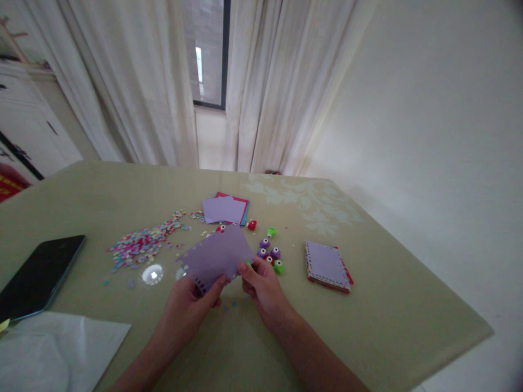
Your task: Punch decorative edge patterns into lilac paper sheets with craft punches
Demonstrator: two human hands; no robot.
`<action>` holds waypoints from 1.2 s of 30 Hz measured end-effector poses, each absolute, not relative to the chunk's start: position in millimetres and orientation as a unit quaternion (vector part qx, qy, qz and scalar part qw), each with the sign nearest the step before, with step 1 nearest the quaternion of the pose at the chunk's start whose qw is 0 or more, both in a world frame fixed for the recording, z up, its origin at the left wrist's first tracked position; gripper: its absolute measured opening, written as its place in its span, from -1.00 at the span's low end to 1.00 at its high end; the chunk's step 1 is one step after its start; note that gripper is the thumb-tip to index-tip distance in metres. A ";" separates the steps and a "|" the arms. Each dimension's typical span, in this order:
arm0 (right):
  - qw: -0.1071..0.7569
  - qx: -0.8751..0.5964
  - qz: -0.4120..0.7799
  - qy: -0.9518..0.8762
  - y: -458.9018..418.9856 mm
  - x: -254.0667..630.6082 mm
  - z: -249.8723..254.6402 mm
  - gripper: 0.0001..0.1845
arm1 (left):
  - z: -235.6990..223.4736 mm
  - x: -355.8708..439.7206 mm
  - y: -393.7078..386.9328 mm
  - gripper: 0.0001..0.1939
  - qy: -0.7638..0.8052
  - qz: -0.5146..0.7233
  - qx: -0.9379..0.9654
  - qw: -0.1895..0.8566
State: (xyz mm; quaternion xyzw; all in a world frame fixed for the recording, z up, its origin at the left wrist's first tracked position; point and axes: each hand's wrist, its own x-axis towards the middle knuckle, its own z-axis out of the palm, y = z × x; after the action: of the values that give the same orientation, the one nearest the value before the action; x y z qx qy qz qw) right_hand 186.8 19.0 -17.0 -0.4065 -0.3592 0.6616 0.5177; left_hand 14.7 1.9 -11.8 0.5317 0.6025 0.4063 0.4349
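Note:
A light purple paper card [220, 256] is held tilted above the table, with small notches and holes cut along its left and lower edges. My left hand [190, 302] is closed on its lower edge, thumb on top. At the card's right corner, my right hand [263, 286] is closed in a pinch around a small green piece [248, 263], mostly hidden by the thumb and fingers. Just beyond lie several small red, purple and green pieces with round white eyes [263, 252]. A few paper bits [233, 304] are scattered below the hands.
Colourful confetti [143, 245] is heaped at the left. Purple, red and blue cards [224, 209] lie at the back; a stack of notched cards [329, 265] lies right. A dark tablet [41, 275] and a white sheet [77, 348] occupy the left side of the table [388, 305].

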 end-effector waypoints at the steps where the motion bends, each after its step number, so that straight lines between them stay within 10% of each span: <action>1: 0.518 -0.403 0.664 -0.359 19.0 186.6 -16.9 -0.48 | -12.4 14.5 1.7 -0.52 0.601 0.407 0.532 0.436; 36: 0.623 -0.455 0.580 -0.262 26.5 192.4 -18.4 -0.37 | -17.6 9.2 -0.8 -0.44 0.592 0.454 0.525 0.408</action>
State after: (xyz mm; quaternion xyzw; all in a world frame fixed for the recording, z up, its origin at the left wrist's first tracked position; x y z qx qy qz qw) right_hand 192.4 26.5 -18.4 -0.4553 -0.2617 0.5796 0.6232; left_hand 9.2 -0.8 -17.6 0.5254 0.5924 0.4542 0.4083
